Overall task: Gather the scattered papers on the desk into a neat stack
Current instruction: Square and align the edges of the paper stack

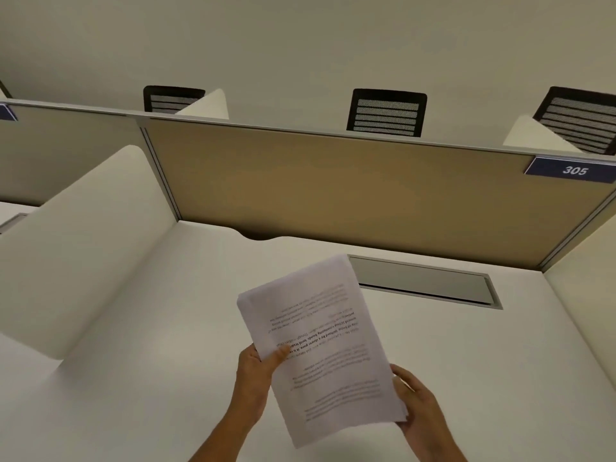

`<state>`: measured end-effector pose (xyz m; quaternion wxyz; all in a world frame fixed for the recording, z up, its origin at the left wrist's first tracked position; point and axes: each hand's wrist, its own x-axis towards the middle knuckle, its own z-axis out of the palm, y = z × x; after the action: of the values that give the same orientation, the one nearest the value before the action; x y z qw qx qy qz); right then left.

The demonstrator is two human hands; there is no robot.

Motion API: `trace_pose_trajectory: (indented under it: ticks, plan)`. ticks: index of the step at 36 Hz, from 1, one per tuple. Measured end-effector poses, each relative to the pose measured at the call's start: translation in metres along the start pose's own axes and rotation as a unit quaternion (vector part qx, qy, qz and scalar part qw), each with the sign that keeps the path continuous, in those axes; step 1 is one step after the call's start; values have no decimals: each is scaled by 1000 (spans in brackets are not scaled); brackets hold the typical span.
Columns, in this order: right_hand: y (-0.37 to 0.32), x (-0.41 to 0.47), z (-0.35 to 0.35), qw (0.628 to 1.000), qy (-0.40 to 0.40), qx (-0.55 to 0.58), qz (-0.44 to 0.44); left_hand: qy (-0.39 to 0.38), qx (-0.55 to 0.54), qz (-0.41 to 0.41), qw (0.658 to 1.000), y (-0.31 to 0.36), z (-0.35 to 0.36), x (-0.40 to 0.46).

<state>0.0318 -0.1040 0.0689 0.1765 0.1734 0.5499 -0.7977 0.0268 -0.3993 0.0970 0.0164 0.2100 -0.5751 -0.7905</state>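
Observation:
A stack of white printed papers (320, 348) is held up above the white desk (166, 328), tilted, with its text upside down to me. My left hand (256, 378) grips the stack's left edge, thumb on the top sheet. My right hand (420, 405) holds the lower right corner, fingers curled behind the sheets. No loose sheets show on the desk.
A tan partition panel (333, 185) closes the desk's far side, with a blue "305" label (571, 170) at its right. A grey cable hatch (423, 283) is set in the desk. White side dividers (83, 245) flank the desk. Black mesh chairs (386, 113) stand beyond.

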Motion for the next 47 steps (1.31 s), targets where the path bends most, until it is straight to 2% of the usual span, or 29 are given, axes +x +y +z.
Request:
trace_pose_trajectory:
  ticks: [3,7,10,14,17,24,28,32,40,47]
  plan:
    - [-14,3,-6,995,-50,-86,-1,-13,59,5,998,1,-1,-1]
    - [-29,3,17,970,-122,-211,-17,-25,133,-7,991,-6,5,-3]
    - [-31,7,37,958,-101,-262,-52,-29,159,-13,987,-10,8,-5]
    - [-28,15,47,966,-43,-244,-77,-30,161,-11,986,-9,7,-5]
    - [-23,15,50,966,-38,-243,-77,-26,169,-11,985,-10,2,-4]
    - [-1,8,41,966,-39,-252,-30,-69,205,-29,976,-26,-4,-4]
    - [-7,3,42,969,-29,-241,-44,-86,206,-3,975,-26,-1,-6]
    - [-11,4,41,968,-19,-241,-67,-71,203,20,976,-26,0,-6]
    - [-6,6,46,966,-27,-248,-75,-37,192,-4,981,-33,3,-9]
    - [10,6,42,964,-35,-257,-60,-41,199,-15,979,-38,3,-11]
